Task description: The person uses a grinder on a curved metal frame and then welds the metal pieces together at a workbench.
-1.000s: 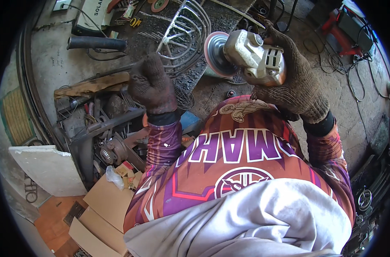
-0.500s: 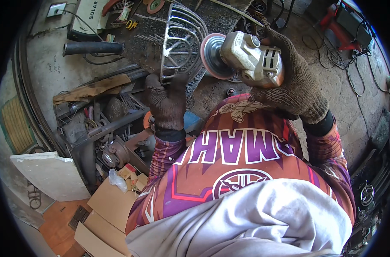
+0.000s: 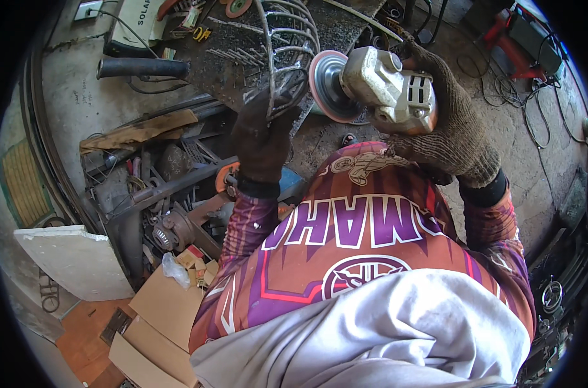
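The left hand (image 3: 261, 139), gripping the near end of the metal frame (image 3: 270, 55) ahead of it, has re-angled that frame, presenting its bars beside the grinder (image 3: 387, 90) gripped in the right hand (image 3: 460, 123).

Metalworking workshop; angle grinder (image 3: 397, 97), heaped metal parts (image 3: 170, 230), trailing cables (image 3: 501, 94), concrete floor (image 3: 526, 187).
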Action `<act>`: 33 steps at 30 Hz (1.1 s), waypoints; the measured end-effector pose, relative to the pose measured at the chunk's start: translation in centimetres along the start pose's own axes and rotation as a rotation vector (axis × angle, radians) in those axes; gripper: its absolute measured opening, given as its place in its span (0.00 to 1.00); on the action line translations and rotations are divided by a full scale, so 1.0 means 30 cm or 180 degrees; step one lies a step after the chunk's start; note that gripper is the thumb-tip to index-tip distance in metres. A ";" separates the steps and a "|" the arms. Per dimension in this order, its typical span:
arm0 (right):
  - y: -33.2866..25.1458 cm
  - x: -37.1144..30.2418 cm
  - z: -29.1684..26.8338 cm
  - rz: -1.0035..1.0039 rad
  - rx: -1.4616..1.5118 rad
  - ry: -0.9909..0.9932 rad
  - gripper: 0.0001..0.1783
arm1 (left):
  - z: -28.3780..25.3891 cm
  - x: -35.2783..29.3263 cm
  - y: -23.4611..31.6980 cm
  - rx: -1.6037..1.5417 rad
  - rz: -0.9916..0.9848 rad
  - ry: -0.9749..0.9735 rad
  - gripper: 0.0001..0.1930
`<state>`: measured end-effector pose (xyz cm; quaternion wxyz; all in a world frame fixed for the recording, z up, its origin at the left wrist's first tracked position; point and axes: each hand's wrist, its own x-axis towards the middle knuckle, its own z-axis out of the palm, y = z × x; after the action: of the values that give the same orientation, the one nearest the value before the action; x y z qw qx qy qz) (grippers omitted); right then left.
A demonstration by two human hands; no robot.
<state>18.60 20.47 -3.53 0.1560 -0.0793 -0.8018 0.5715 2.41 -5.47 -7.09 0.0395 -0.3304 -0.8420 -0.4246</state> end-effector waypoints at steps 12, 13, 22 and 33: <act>0.025 -0.020 -0.025 0.0081 -0.0542 -0.0344 0.59 | 0.157 -0.060 -0.107 0.0700 0.0813 0.0142 0.23; 0.031 -0.022 -0.026 0.0042 -0.0562 -0.0373 0.59 | 0.165 -0.071 -0.114 0.0758 0.0788 0.0269 0.23; 0.009 -0.007 -0.069 0.0132 -0.0296 -0.0809 0.57 | 0.154 -0.054 -0.156 0.0796 0.1411 -0.0243 0.18; 0.070 0.019 -0.079 0.0344 -0.0757 -0.0980 0.49 | 0.163 -0.070 -0.152 0.0748 0.1302 0.0079 0.14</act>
<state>18.76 23.46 -4.71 -0.0098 -0.0518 -0.8726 0.4856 2.39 -4.86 -14.06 0.1732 -0.4821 -0.8006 -0.3108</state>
